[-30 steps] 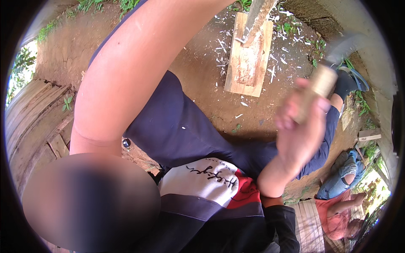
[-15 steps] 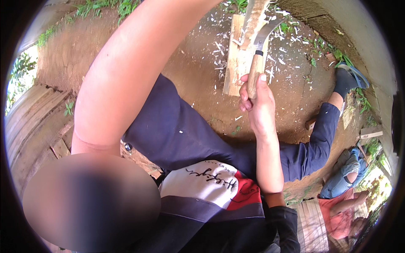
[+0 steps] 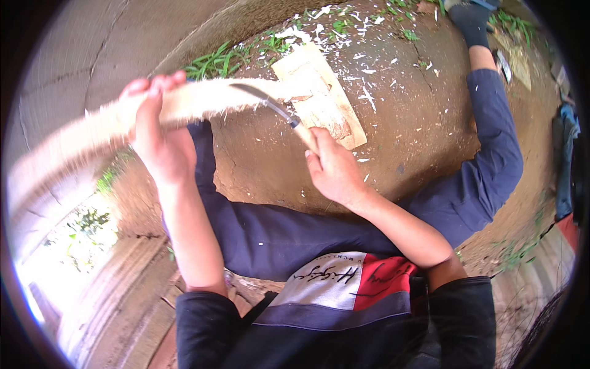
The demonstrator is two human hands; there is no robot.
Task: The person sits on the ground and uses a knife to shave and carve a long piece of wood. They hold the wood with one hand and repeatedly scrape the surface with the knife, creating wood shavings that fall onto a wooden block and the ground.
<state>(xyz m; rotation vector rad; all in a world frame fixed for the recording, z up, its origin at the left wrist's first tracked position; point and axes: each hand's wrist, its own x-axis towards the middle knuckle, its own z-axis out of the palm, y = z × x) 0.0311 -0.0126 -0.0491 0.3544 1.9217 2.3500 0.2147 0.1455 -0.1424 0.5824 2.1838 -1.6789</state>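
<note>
My left hand (image 3: 161, 144) is closed around a long piece of pale, stripped wood (image 3: 206, 101), its thumb across the near side and fingers curled over the far side. Wood fibres fray along its lower edge, and its left part is smeared by motion. My right hand (image 3: 337, 171) grips the wooden handle of a sickle (image 3: 284, 112). The curved dark blade overlaps the wood towards its right end; whether it touches or hovers over it I cannot tell. That end of the wood lies over a flat wooden board (image 3: 349, 126) on the ground.
White shavings (image 3: 367, 95) lie scattered over the brown dirt ground (image 3: 264, 166). Grass (image 3: 221, 61) grows along a concrete edge at the back. My legs (image 3: 289, 230) spread around the work area. Planks (image 3: 126, 295) stand at the lower left; part of another person (image 3: 565, 154) shows far right.
My left arm has swung from the top down to the left, with the wood now slanting leftward. The sickle has tipped left and its blade overlaps the wood. The view has turned.
</note>
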